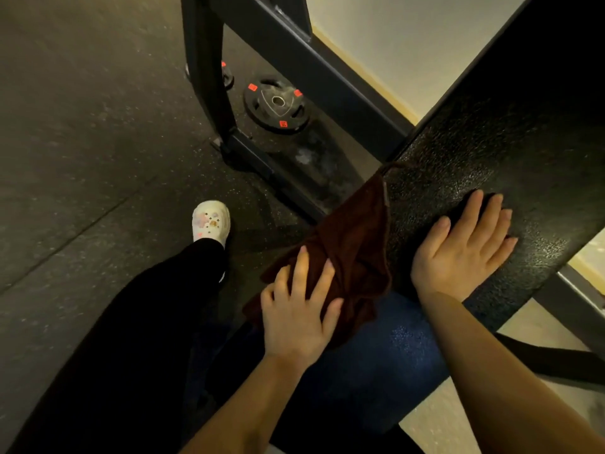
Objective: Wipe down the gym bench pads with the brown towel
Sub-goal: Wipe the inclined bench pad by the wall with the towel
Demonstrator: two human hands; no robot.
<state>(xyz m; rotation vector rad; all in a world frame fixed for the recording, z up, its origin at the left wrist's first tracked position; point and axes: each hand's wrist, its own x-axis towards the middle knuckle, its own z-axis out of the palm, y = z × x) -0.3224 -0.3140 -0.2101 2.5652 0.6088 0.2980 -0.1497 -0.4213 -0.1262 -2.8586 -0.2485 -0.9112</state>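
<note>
Your left hand [296, 309] lies flat with straight fingers pressing the brown towel [352, 244] against the side edge of the black pad [474, 152]; it grips nothing. The towel hangs bunched over that edge, with 1 corner lying up on the pad's top surface. Your right hand [461, 247], also flat and spread, rests on the top of the pad just beside the towel and seems to steady you.

You look to be in the wiping step, on the side of the backrest. The next move calls for firm pressure and a sweep of the towel along the edge and then across the top. The blue pad [376, 348] below your wrists will likely need its turn too.

Counted, left to right: 1 white shoe [211, 222], 2 weight plates [276, 103] on the floor, 1 towel, 2 pads, 2 hands.
</note>
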